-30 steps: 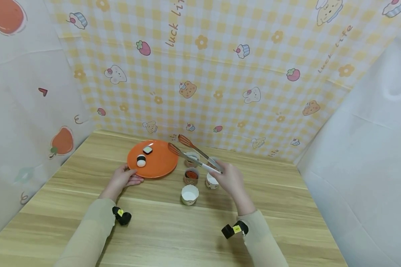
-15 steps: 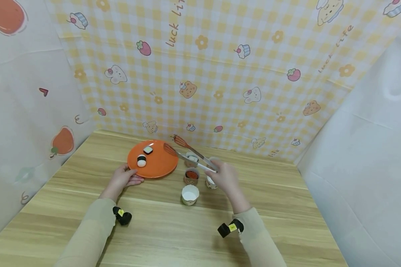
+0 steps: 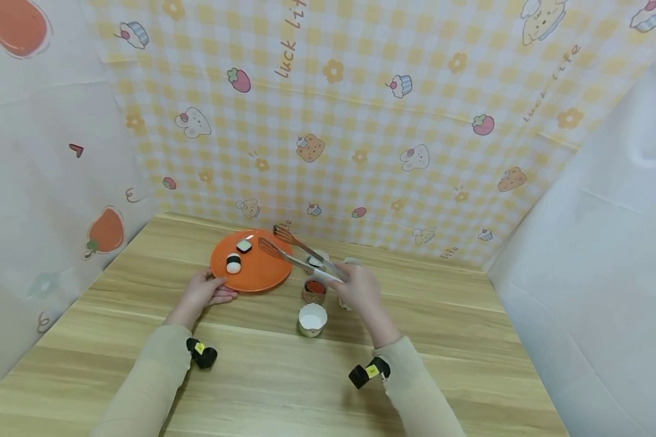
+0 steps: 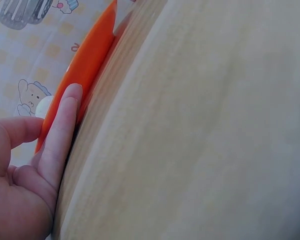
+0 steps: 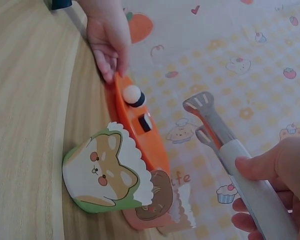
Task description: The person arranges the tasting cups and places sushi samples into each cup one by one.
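Note:
My left hand (image 3: 197, 295) pinches the near-left rim of an orange plate (image 3: 265, 276), thumb above and fingers beneath; in the left wrist view the plate's rim (image 4: 85, 65) sits between them. Two toy sushi pieces lie on it: a white one with a black band (image 3: 233, 263) and a small black-edged roll (image 3: 244, 246). My right hand (image 3: 361, 288) grips metal tongs (image 5: 255, 192) by their pale handle. Their slotted tips are spread apart over the plate's right side, with nothing between them.
Right of the plate stand several paper cups: a white-lined front one (image 3: 313, 321), one with something red inside (image 3: 314, 289), and a back one (image 3: 318, 260) holding something pale and dark. Others are partly hidden by my right hand. A patterned cloth (image 3: 361, 121) hangs behind the table.
My right hand has moved left with the tongs, bringing their tips from the plate's right edge to over the plate. The left hand and the sushi pieces have stayed put.

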`<state>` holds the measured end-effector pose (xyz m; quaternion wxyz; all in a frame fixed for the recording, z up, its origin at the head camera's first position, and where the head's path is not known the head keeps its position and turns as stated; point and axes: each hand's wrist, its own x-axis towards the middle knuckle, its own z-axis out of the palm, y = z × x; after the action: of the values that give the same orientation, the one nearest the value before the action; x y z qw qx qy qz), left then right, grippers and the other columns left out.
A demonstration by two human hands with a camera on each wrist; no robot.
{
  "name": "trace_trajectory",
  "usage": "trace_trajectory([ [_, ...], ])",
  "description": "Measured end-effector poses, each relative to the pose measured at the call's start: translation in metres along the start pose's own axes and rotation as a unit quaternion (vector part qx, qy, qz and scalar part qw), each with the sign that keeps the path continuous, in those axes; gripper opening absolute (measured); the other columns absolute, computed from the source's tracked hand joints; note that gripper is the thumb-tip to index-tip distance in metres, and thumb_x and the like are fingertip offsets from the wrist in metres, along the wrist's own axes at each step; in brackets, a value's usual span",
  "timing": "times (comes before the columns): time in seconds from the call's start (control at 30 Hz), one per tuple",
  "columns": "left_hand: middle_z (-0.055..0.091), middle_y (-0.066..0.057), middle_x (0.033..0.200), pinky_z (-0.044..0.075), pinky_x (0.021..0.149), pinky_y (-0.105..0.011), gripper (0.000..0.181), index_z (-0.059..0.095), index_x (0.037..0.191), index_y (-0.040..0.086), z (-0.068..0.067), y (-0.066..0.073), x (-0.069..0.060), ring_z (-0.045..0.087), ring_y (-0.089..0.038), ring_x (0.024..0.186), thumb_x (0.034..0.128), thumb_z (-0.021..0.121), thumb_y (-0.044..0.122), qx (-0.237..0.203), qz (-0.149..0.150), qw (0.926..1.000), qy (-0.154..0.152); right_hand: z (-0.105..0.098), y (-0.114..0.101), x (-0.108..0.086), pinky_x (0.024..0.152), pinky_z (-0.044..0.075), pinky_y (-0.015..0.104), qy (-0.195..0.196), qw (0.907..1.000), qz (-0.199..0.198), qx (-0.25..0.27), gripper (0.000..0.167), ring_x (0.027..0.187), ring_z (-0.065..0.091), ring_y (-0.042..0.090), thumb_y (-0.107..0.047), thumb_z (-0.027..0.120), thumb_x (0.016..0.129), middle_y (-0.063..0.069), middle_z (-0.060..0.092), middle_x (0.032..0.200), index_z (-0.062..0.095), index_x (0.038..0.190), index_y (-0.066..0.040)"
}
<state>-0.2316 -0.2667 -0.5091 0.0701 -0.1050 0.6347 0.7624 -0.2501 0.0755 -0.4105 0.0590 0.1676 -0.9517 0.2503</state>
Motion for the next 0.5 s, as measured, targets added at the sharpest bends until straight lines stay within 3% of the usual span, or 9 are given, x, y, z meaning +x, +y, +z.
trace_trajectory([
  [0.17, 0.068, -0.016, 0.08, 0.059, 0.07, -0.034, 0.05, 0.016, 0.144, -0.011, 0.0004, 0.0009, -0.0004, 0.07, -0.022, 0.072, 0.1031, 0.04, 0.006, -0.002, 0.002, 1.0, -0.001, 0.0025, -0.0032, 0.0032, 0.075, 0.053, 0.042, -0.003, 1.0, -0.003, -0.004, 0.048, 0.096, 0.062, 0.025, -0.035, 0.074, 0.085, 0.008, 0.067, 0.112, 0.065, 0.125, -0.011],
  [0.37, 0.068, -0.015, 0.08, 0.059, 0.07, -0.034, 0.05, 0.016, 0.143, -0.012, -0.0001, 0.0, -0.0003, 0.07, -0.022, 0.072, 0.103, 0.039, 0.006, -0.001, 0.003, 1.0, -0.001, 0.0058, -0.0052, 0.0064, 0.065, 0.049, 0.036, -0.007, 0.9999, -0.005, -0.006, 0.047, 0.082, 0.057, 0.02, -0.035, 0.075, 0.084, 0.008, 0.067, 0.103, 0.066, 0.123, -0.01],
  [0.5, 0.068, -0.014, 0.08, 0.059, 0.07, -0.033, 0.049, 0.016, 0.143, -0.013, -0.001, -0.0004, 0.0009, 0.07, -0.022, 0.072, 0.103, 0.039, 0.006, 0.0, 0.002, 1.0, 0.001, 0.0086, -0.0061, 0.0092, 0.064, 0.049, 0.035, -0.004, 0.9999, -0.003, -0.015, 0.044, 0.083, 0.058, 0.02, -0.034, 0.076, 0.083, 0.008, 0.069, 0.103, 0.068, 0.12, -0.012],
])
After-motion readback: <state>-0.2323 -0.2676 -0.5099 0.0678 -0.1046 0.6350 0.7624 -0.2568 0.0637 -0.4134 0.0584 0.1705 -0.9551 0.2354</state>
